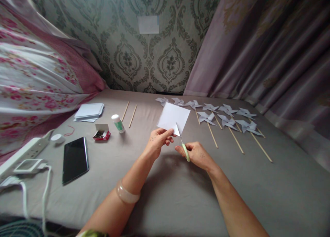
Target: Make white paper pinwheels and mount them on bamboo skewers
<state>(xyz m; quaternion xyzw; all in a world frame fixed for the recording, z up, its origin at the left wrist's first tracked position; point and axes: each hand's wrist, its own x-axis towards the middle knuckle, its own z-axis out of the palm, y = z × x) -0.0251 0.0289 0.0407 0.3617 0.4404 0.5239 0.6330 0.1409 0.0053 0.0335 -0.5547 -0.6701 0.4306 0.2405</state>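
Note:
A square sheet of white paper (173, 115) is pinched at its lower edge by my left hand (160, 139), with a bangle on that wrist. My right hand (196, 154) grips a pair of scissors (185, 151) with pale green handles. The metal blades reach over the paper near its bottom corner, pointing up toward its middle. Right of the paper lie several white paper pinwheels (206, 117), most with wooden sticks showing. To the left are two loose wooden sticks (132, 116), a glue stick (118, 123) with a white cap, and a stack of white paper (89, 111).
A small red box (101, 135) stands open near a black phone (75, 160). Farther left are a round white cap (57, 138), a red string (69, 131) and a power strip (24, 157) with a charger and cables. Curtains flank the grey cloth surface (165, 202).

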